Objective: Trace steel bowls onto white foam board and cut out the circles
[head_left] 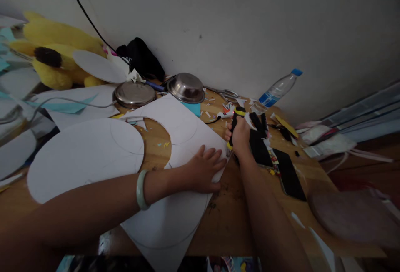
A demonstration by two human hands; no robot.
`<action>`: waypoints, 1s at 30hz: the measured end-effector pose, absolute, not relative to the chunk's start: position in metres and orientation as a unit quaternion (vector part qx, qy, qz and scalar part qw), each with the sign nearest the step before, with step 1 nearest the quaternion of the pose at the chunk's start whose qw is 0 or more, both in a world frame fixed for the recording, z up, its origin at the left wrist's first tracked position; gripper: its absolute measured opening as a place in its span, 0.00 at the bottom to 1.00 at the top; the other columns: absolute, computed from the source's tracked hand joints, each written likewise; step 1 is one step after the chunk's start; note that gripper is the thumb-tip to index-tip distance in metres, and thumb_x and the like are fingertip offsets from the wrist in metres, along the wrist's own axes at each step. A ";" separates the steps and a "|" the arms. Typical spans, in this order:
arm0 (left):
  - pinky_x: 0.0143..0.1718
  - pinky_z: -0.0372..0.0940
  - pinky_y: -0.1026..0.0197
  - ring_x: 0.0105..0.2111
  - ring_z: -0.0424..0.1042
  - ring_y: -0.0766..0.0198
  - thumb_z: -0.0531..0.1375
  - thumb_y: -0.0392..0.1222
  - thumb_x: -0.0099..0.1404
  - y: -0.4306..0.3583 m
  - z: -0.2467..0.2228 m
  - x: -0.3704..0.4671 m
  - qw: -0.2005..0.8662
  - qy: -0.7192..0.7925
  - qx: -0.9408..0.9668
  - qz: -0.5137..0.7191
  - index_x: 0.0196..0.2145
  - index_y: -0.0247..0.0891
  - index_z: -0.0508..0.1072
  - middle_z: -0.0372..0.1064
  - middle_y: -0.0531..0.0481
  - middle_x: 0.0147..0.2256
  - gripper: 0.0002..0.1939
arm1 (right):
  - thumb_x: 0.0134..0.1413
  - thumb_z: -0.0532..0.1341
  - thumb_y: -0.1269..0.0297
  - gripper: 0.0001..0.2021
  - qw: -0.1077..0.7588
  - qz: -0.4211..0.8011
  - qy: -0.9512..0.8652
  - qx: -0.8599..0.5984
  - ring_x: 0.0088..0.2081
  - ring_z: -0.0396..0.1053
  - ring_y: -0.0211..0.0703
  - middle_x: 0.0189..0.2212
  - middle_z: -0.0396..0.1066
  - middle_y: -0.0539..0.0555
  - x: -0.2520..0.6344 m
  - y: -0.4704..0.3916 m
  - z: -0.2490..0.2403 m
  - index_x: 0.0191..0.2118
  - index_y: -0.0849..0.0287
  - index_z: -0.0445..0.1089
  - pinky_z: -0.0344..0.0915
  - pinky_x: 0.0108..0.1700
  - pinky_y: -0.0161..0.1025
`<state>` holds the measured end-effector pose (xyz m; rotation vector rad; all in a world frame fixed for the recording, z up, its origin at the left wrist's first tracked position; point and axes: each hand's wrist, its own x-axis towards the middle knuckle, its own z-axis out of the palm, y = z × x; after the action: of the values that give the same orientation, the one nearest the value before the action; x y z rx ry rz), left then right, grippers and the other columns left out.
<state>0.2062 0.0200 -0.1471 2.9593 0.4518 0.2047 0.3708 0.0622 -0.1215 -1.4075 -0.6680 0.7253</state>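
Note:
My left hand (204,170) lies flat with fingers spread on a white card sheet (183,128). This sheet has a large curved cut-out and pencilled curves, and its near corner hangs over the table's front edge. A pale green bangle circles my left wrist. My right hand (241,136) is wrapped round a black-and-yellow handheld electric cutter (238,117) showing a small red light. The cutter's lower end is by the sheet's right edge; its tip is too small to make out. Left of the sheet rests a big white card disc (84,155).
Behind the sheet are an upturned steel bowl (186,86), a round metal lid (134,93) and scissors (229,94). A water bottle (276,90) stands near the wall. Two dark flat devices (289,174) lie at right among paper scraps. A yellow plush toy (62,55) sits far left.

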 end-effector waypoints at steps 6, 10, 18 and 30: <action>0.56 0.43 0.42 0.57 0.52 0.44 0.52 0.56 0.61 0.021 -0.143 0.206 0.072 0.142 0.985 0.066 0.59 0.31 0.54 0.51 0.34 0.60 0.35 | 0.51 0.50 0.58 0.09 0.647 0.322 -0.284 -0.630 0.09 0.49 0.30 0.12 0.54 0.40 0.376 0.070 -0.124 0.28 0.56 0.60 0.47 0.08 0.28; 0.56 0.43 0.41 0.58 0.52 0.44 0.51 0.57 0.61 0.021 -0.143 0.206 0.073 0.140 0.986 0.060 0.60 0.32 0.54 0.51 0.34 0.60 0.36 | 0.51 0.50 0.57 0.10 0.640 0.337 -0.281 -0.631 0.09 0.49 0.29 0.12 0.54 0.41 0.377 0.074 -0.124 0.27 0.56 0.60 0.47 0.08 0.27; 0.56 0.42 0.42 0.58 0.51 0.44 0.51 0.58 0.60 0.022 -0.147 0.207 0.072 0.138 0.986 0.063 0.60 0.31 0.53 0.50 0.33 0.60 0.37 | 0.52 0.50 0.56 0.10 0.625 0.346 -0.293 -0.635 0.08 0.49 0.30 0.12 0.54 0.40 0.375 0.079 -0.125 0.27 0.56 0.59 0.47 0.08 0.27; 0.56 0.43 0.43 0.57 0.52 0.44 0.52 0.57 0.60 0.023 -0.143 0.207 0.067 0.140 0.986 0.059 0.59 0.30 0.53 0.50 0.34 0.60 0.36 | 0.52 0.48 0.58 0.10 0.627 0.361 -0.291 -0.626 0.09 0.49 0.30 0.12 0.54 0.41 0.380 0.085 -0.125 0.28 0.56 0.60 0.47 0.08 0.28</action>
<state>0.2073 0.0232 -0.1428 2.9731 0.4235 0.1781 0.3798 0.0848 -0.1246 -1.4354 -0.6673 0.8265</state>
